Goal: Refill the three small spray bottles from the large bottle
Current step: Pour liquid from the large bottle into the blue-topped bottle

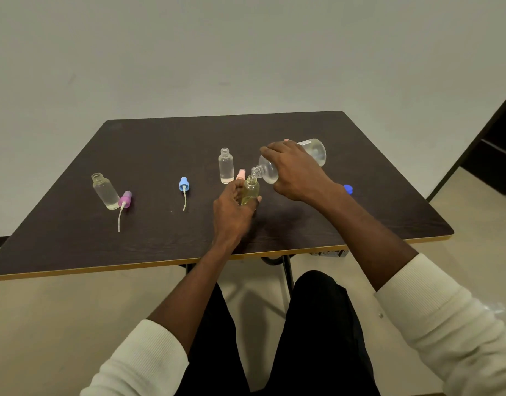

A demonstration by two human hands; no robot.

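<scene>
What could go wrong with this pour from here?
1. The large bottle, tipped by the right hand, meets the small bottle at a narrow neck, so liquid could spill onto the table.
2. The left hand grips the small bottle low, so a nudge might tilt it.
3. The pink spray cap lies close behind and could get wet.

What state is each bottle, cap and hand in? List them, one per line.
Large bottle: uncapped, tipped, neck at the held bottle's mouth.
Held small bottle: open, upright, being filled.
Middle small bottle: open, upright, little liquid.
Left small bottle: open, upright, little liquid.
Purple sprayer: off, lying against the left bottle.
Blue sprayer: off, on the table.
Pink sprayer: off, mostly hidden.
Blue cap: off.
Left hand: grips the held bottle.
Right hand: grips the large bottle.
</scene>
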